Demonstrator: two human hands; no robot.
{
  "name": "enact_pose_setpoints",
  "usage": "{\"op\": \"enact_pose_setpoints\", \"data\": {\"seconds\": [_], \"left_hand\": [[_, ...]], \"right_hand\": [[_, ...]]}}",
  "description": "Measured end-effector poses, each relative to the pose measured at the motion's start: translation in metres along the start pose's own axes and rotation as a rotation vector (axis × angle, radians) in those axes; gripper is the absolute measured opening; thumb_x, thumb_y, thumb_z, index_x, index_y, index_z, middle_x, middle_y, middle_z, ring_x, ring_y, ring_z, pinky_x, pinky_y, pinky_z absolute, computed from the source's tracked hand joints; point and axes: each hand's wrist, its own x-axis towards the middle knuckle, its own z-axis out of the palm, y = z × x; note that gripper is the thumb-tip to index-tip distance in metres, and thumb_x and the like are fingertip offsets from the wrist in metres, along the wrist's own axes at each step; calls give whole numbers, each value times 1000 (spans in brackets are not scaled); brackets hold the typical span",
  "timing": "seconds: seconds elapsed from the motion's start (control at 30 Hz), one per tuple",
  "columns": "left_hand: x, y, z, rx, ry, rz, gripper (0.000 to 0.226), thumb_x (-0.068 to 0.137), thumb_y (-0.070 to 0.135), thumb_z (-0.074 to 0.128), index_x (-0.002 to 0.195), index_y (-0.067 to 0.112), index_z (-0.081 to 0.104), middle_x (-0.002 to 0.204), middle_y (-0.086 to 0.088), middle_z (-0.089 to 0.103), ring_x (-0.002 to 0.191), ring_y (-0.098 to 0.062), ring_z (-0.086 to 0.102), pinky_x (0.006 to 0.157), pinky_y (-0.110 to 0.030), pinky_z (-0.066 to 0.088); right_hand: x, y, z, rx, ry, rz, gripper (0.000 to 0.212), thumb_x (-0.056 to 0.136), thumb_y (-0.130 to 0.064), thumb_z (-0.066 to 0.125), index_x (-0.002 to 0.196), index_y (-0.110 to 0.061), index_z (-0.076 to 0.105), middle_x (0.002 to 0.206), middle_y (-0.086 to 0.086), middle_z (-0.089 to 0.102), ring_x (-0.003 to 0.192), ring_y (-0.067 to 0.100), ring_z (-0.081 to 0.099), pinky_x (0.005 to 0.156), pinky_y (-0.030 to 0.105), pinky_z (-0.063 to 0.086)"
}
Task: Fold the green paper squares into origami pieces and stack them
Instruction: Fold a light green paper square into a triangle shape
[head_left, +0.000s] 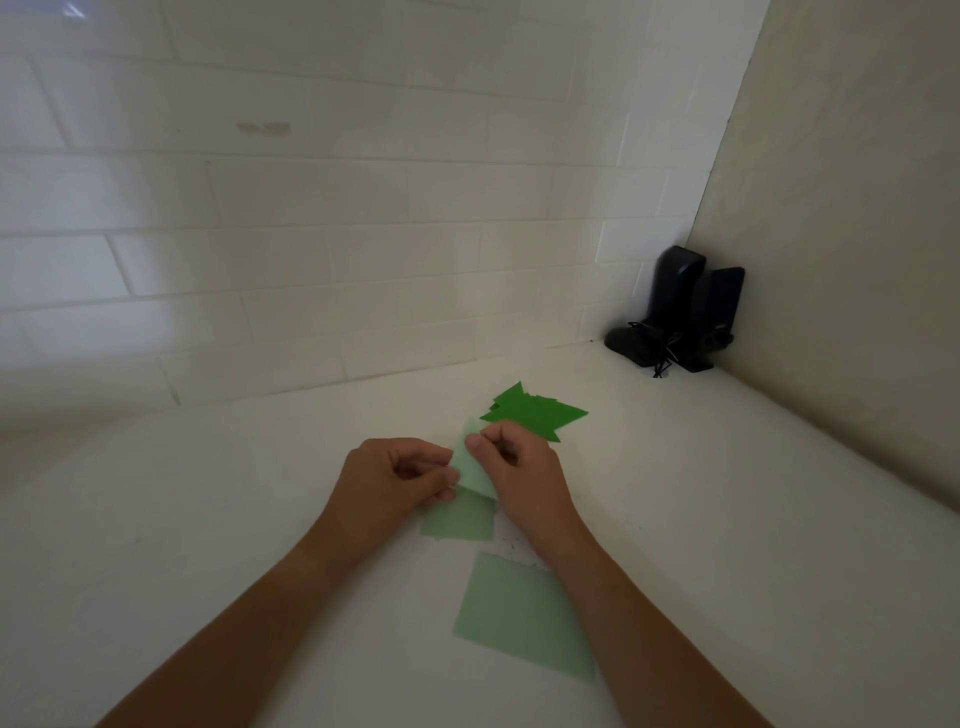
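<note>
**Two hands holding a partly folded pale green sheet above a white counter**

The folded pale green sheet (475, 467) sits between the two hands, raised off the white counter (260, 493); its pointed upper corner rises just beyond the right fingertips, and its lower edge hangs over a second pale green square (460, 522) lying flat directly beneath. The left hand (389, 475) pinches the sheet's left edge, fingers curled inward and thumb toward the paper; the right hand (522, 467) pinches the sheet's right side near the top, thumb tip pressed on the pale face, remaining fingers curled behind; both grips are closed on the same sheet. Both forearms enter from the lower edge of the view and converge toward the middle, wrists roughly level, backs of the hands facing up. A third pale green square (519, 616) lies flat on the counter nearer the person, partly under the right forearm. A pile of darker green folded pieces (532, 413), triangular and overlapping, rests on the counter just beyond the right hand, apart from the held sheet; whether the knuckles touch it cannot be told. In the far right corner, where the tiled wall (311, 208) meets a plain side wall, stands a pair of black upright objects (680, 312) with a tangled cord at their base.
</note>
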Motion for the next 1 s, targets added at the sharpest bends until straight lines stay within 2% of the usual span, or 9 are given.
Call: {"op": "enact_pose_setpoints", "data": {"seconds": [0.1, 0.2, 0.33, 0.4, 0.5, 0.6, 0.8, 1.0], "left_hand": [[0, 1, -2, -43, 17, 1, 11, 86, 3, 80, 92, 11, 79, 75, -10, 79, 72, -19, 77, 72, -19, 59], [2, 1, -4, -132, 99, -38, 10, 86, 3, 79, 93, 10, 77, 76, -12, 79, 71, -14, 76, 72, -17, 58], [4, -2, -5, -166, 114, -63, 11, 87, 4, 79, 98, 8, 76, 78, -14, 79, 71, -14, 74, 76, -20, 59], [4, -2, -5, -180, 114, -65, 11, 88, 2, 77, 98, 6, 76, 78, -14, 79, 69, -13, 74, 72, -18, 59], [3, -1, -4, -188, 109, -63, 10, 89, 1, 76, 94, 9, 77, 78, -14, 79, 68, -12, 74, 70, -17, 58], [3, -1, -4, -191, 102, -58, 11, 89, 1, 75, 94, 11, 77, 78, -14, 79, 70, -14, 75, 71, -17, 59], [6, -4, -7, -216, 145, -64, 11, 89, 0, 75, 101, 2, 76, 84, -17, 79, 75, -20, 77, 73, -19, 61], [8, -6, -6, -226, 163, -78, 11, 89, -1, 75, 100, 1, 75, 83, -16, 79, 76, -23, 78, 74, -21, 61]], "right_hand": [[0, 0, 1, 4, -3, 10, 20, 99, -25, 70, 85, -11, 67, 77, -2, 66, 68, 1, 55, 67, 15, 47], [1, 1, 3, 48, -27, 54, 14, 98, -24, 71, 89, -14, 71, 83, 2, 73, 70, 7, 66, 71, 24, 58], [1, 1, 2, 5, -29, 52, 14, 99, -23, 70, 88, -14, 70, 82, 3, 73, 65, 10, 67, 68, 24, 54], [0, 0, 2, 1, -27, 58, 14, 99, -22, 70, 88, -13, 70, 81, 2, 73, 63, 8, 66, 67, 22, 54], [0, -1, 2, -13, -18, 67, 16, 98, -21, 71, 85, -12, 69, 74, -1, 69, 57, 5, 59, 62, 15, 48], [0, -3, 1, -10, -18, 76, 16, 97, -22, 71, 84, -12, 69, 70, -6, 65, 56, 4, 55, 59, 14, 45], [-1, -3, 0, 54, -40, 81, 19, 98, -23, 71, 87, -8, 69, 71, -5, 68, 59, 4, 64, 66, 21, 55], [0, -1, 1, 20, -52, 88, 15, 99, -19, 69, 89, -9, 69, 79, -1, 70, 68, 1, 70, 72, 22, 54]]}}
